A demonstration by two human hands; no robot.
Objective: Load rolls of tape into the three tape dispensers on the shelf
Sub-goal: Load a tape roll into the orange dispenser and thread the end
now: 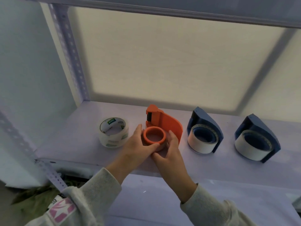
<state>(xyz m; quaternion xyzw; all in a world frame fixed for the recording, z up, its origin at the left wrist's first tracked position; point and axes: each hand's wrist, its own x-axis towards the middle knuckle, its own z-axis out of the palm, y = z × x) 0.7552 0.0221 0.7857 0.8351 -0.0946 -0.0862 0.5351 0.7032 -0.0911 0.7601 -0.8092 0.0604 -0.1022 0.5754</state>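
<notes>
At the far left of the pale shelf [68,136] a clear roll of tape [114,134] with green-and-white printing on its core sits on its own, lying flat with its opening tilted upward, just beside the left hand [138,144] but not touched by it. The left hand, coming out of a cream knitted sleeve [97,190], is curled part-way closed around the left and front side of a brownish roll of tape [158,146], its thumb lying along the near edge of the roll and its fingers reaching up along the far left side. That roll sits around the round orange hub [155,135] of the orange tape dispenser [164,121], whose curved back plate stands upright behind and to the right, with a dark cutter slot at its top. The right hand [172,149] is cupped loosely on the roll's right side, fingers upright against it and close to the orange plate, thumb low near the front where it meets the left thumb; both hands have hold of the same roll. Further right, apart from the hands, a blue tape dispenser [206,121] stands with a white roll [199,142] already seated around its hub. At the far right a second blue dispenser [260,126] holds another white roll [249,149] in the same way, near the shelf's front edge.
</notes>
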